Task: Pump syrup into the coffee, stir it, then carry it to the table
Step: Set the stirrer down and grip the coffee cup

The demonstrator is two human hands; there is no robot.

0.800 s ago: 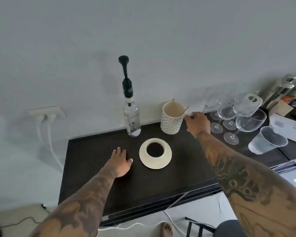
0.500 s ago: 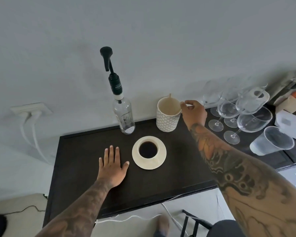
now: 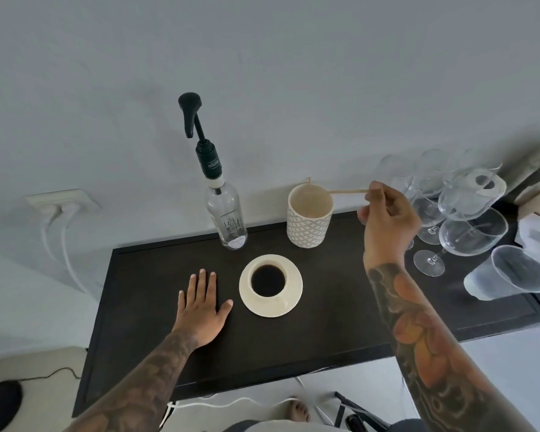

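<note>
A dark table (image 3: 340,307) stands against a pale wall. The coffee cup (image 3: 268,280) sits on its saucer (image 3: 293,302) mid-table, the syrup bottle (image 3: 226,218) behind it. The left hand (image 3: 201,307) lies flat, fingers spread, left of the saucer. The right hand (image 3: 387,216) pinches a wooden stirrer (image 3: 348,191) beside the patterned holder (image 3: 309,221).

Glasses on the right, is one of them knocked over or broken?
None looks broken. The plastic cup lies tipped on its side on the dark tabletop, with nothing visibly spilled. The wine glasses look crowded and leaning, though that may be the wide lens. The coffee cup sits neatly on its saucer.
</note>
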